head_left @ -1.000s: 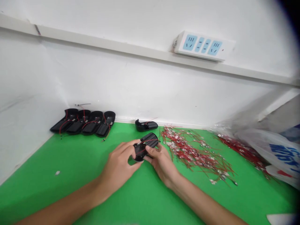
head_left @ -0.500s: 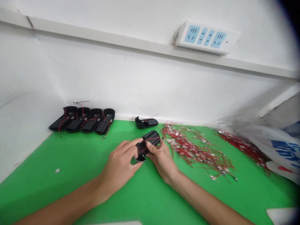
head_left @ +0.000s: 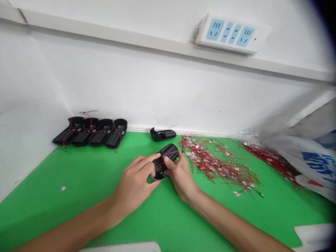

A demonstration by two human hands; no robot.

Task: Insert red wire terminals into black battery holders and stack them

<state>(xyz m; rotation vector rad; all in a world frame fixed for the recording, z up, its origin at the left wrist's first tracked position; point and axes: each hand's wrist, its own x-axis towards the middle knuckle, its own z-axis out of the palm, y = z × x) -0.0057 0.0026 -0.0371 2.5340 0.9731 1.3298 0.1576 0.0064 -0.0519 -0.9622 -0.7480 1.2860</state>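
Between both hands, above the green tabletop, is a black plastic housing [head_left: 168, 151] with a hollow inside and a thin red wire across it. My left hand [head_left: 138, 178] grips its near left end, fingers bent over the edge. My right hand [head_left: 181, 175] holds the right side, its thumb pressed down inside the shell by the wire. Fingers cover part of the interior. Just behind lies another black housing [head_left: 163, 134] with a red wire. To the right spreads a pile of red wires with small metal tabs [head_left: 215, 161].
Several wired black housings [head_left: 90, 133] stand in a row at the back left. A plastic bag [head_left: 312, 161] with more red wires lies at the right. A small white piece [head_left: 63, 188] rests on the green surface [head_left: 86, 182]. A power strip [head_left: 232, 35] sits on the wall ledge.
The camera view has shifted slightly, so the background sits a little higher. Both hands keep the same hold on the housing, with hardly any movement.
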